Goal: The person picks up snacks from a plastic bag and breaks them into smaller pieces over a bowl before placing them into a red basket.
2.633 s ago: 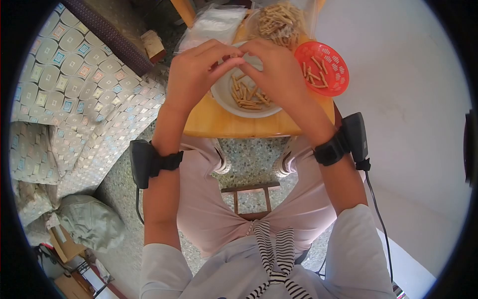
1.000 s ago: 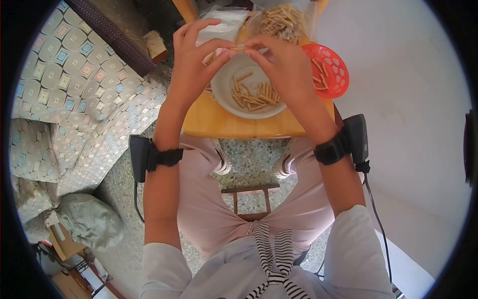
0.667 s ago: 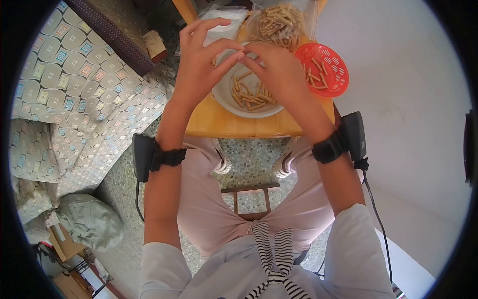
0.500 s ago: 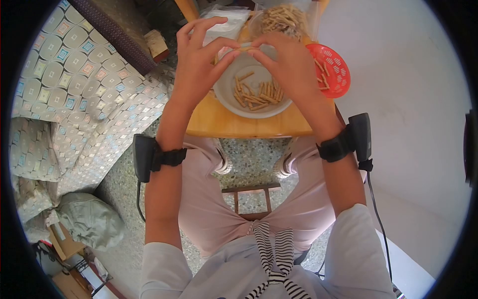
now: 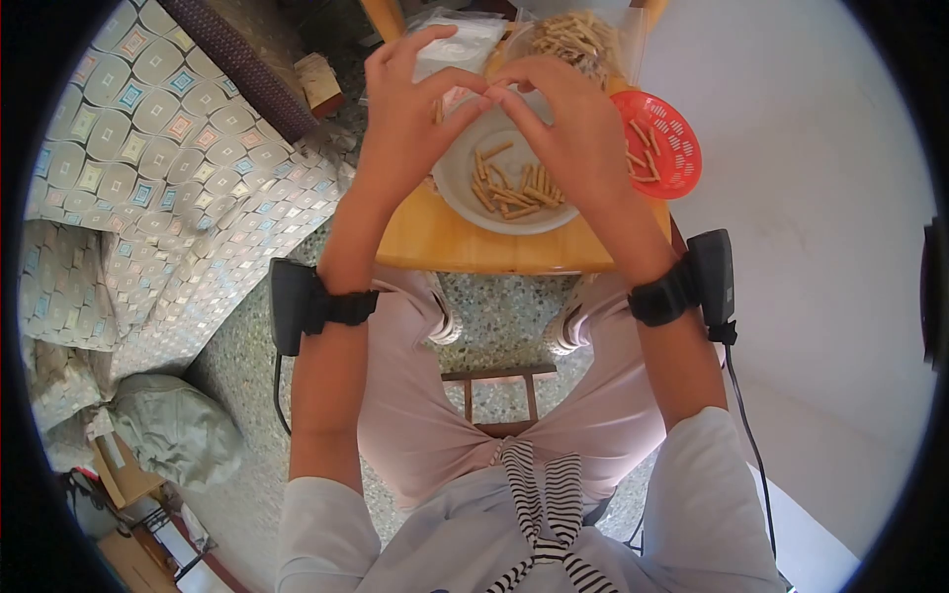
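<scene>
Over the far rim of a white bowl [image 5: 467,212], my left hand [image 5: 415,114] and my right hand [image 5: 559,124] meet at the fingertips. Thumb and forefinger of each are pinched together. A short tan stick showed between them a moment earlier; the fingers now mostly hide it. The other fingers of my left hand are raised and curved. Inside the bowl lie several short tan sticks [image 5: 509,198], some side by side at the right. A red perforated basket [image 5: 682,148] by my right hand holds a few more sticks [image 5: 645,158].
Behind the bowl stands a clear plastic bag [image 5: 573,40] of tan sticks, with clear plastic packaging [image 5: 460,44] to its left. All rest on a wooden chair seat [image 5: 474,255]. A patterned cloth [image 5: 148,168] is at the left, a white wall [image 5: 801,198] at the right.
My two hands have come closer, so their fingertips now touch and the stick between them is mostly covered. The view has shifted slightly.
</scene>
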Available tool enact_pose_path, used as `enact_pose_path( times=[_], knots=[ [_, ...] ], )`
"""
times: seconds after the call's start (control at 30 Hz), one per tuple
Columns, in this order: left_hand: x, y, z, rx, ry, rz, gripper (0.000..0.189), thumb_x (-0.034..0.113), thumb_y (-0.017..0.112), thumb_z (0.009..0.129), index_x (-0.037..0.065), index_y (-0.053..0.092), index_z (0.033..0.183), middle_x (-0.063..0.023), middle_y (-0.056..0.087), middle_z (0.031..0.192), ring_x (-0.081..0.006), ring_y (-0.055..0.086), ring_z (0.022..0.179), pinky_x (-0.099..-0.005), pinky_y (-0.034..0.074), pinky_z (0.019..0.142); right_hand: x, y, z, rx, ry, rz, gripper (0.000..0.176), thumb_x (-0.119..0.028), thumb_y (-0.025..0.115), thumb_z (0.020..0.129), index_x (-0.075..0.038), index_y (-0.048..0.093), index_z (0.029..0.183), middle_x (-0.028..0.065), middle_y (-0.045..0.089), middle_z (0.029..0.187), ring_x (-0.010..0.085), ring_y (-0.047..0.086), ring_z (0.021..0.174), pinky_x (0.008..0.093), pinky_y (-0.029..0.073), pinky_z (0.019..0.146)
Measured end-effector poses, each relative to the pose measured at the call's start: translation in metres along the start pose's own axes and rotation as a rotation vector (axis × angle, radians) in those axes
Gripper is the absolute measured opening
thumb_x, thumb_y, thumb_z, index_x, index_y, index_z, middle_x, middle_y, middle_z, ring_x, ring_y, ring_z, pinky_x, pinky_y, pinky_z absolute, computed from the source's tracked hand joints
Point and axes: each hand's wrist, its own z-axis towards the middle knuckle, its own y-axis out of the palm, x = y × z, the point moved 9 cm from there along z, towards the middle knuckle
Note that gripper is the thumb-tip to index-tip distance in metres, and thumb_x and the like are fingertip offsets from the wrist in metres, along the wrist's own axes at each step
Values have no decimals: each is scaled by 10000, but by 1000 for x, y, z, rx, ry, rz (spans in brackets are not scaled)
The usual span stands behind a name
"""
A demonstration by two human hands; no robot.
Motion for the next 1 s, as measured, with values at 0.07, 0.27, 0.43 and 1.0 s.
enact_pose_path(
  times=[0.07, 0.27, 0.43, 1.0],
  knots=[
    [-10, -3, 0, -22, -43, -64, 146, 195, 773, 823, 138, 763, 957, -16, 567, 1380, -295, 409, 1307, -420, 331, 1098, 13, 4, -3, -66, 175, 8, 143, -223, 678, 899, -96, 699, 964, 76, 683, 932, 303, 659, 890, 406, 527, 738],
    [-23, -10, -2, -5, -99, -91, 128, 211, 789, 807, 141, 787, 914, -5, 638, 1283, -262, 468, 1277, -401, 354, 1086, 15, 43, -24, -376, 5, -100, 214, -273, 622, 928, -112, 704, 1043, 91, 695, 963, 300, 682, 878, 429, 547, 749],
    [-44, -21, -9, 59, -134, 122, 123, 222, 792, 803, 134, 784, 889, -7, 655, 1228, -272, 491, 1229, -417, 374, 1066, 41, 74, -67, -680, 150, -295, 281, -276, 662, 877, -121, 686, 1110, 122, 692, 1001, 328, 683, 909, 468, 543, 789],
    [-43, 9, -12, -150, -100, 136, 267, 238, 712, 883, 193, 752, 1143, -39, 605, 1329, -325, 455, 1274, -440, 380, 1093, 50, 82, -69, -758, 214, -301, 101, -195, 677, 846, -135, 709, 921, 92, 708, 828, 296, 690, 802, 430, 539, 688]
  ],
)
